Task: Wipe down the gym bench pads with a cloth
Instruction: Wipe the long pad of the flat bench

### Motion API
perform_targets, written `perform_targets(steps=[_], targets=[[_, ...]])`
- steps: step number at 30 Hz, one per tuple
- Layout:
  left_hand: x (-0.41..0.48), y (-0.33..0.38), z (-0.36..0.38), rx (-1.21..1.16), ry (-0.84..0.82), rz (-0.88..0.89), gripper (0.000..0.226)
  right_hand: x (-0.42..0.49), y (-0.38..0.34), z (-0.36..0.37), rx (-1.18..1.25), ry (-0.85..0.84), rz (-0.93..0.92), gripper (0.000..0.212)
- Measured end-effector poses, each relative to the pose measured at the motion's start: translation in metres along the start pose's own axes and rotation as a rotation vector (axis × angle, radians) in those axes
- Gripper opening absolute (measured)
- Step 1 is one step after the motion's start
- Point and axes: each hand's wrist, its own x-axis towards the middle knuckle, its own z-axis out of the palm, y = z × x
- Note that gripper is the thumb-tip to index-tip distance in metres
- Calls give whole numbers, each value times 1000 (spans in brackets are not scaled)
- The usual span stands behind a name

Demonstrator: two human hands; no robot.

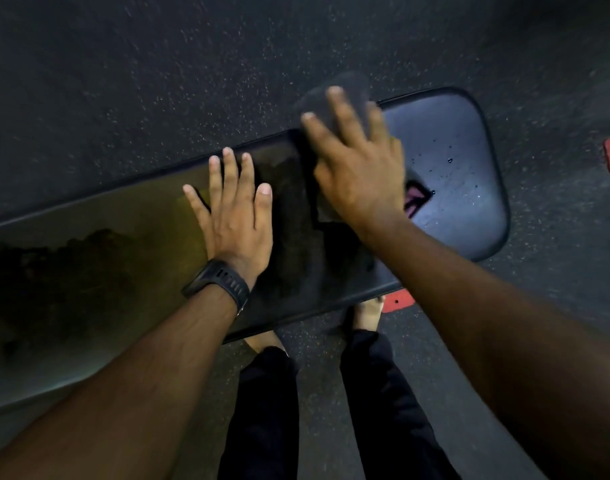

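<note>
Looking down through the head camera, I see the right hand laid flat on a dark cloth, pressing it against the black bench pad. Its fingers are straight and spread, not curled round the cloth. The picture is blurred here. The cloth lies at the pad's far edge, part of it lapping past that edge over the floor, and a darker fold shows below the palm.

The left hand rests palm down on the pad just beside the cloth, fingers straight and slightly fanned, holding nothing. A black watch sits on that wrist.

The pad runs from the left edge of the view up to a rounded end on the right. That right end carries scattered water droplets, and a pink logo peeks out from behind the right wrist. The left stretch is glossy and shows dim reflections.

Under the near edge I can make out a red frame piece, bare feet and dark trousers on the speckled floor.
</note>
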Motion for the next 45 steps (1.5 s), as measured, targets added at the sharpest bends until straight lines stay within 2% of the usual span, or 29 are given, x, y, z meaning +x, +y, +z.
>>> perform_targets(steps=[2, 4, 6, 9, 11, 13, 15, 18, 20, 22, 24, 27, 29, 31, 33, 35, 37, 39, 43, 45], targets=[[2, 2, 2, 16, -2, -20, 67, -29, 16, -1, 49, 32, 297, 63], [1, 2, 3, 39, -5, -8, 66, -68, 2, 5, 50, 59, 427, 64], [2, 5, 3, 12, -3, -10, 66, -96, -32, 13, 66, 66, 342, 68], [3, 8, 2, -73, 34, -28, 67, -84, -71, 18, 145, 76, 18, 63], [5, 12, 2, -159, 71, -55, 66, -41, -61, 17, 135, 65, -196, 57], [11, 15, 2, -217, 75, -88, 65, -3, -32, 14, 13, 64, -288, 54], [18, 18, 3, -177, 43, -94, 65, 11, 4, 8, -9, 58, -125, 60], [19, 24, 5, -79, 2, -68, 68, -20, 33, -1, 62, 84, 308, 65], [14, 29, 9, -29, -22, -30, 69, -62, 16, 2, 44, 84, 375, 70], [10, 33, 13, 13, -25, -12, 70, -99, -18, 11, 59, 67, 233, 73], [10, 35, 14, 19, -9, -24, 70, -105, -39, 18, 98, 69, 0, 66], [10, 37, 15, -11, 12, -59, 72, -47, -16, 17, 72, 76, -235, 58], [10, 39, 17, 31, 11, -51, 70, -10, 13, 11, -28, 48, -272, 62], [10, 41, 18, 92, -4, -50, 67, 2, 42, 4, -27, 18, -71, 67], [10, 42, 18, 128, -14, -63, 64, -16, 57, -1, 32, 49, 245, 67], [10, 42, 17, 148, -17, -62, 63, -56, 51, -1, 52, 85, 405, 68], [10, 44, 19, 169, -23, -63, 65, -97, 27, 5, 53, 55, 352, 70], [11, 47, 22, 192, -26, -77, 68, -113, 4, 11, 68, 21, 214, 69], [10, 50, 27, 237, -8, -93, 73, -42, 23, 7, 50, 38, -89, 63], [9, 49, 25, 245, -11, -90, 75, -4, 54, 1, 4, -24, -84, 65]])
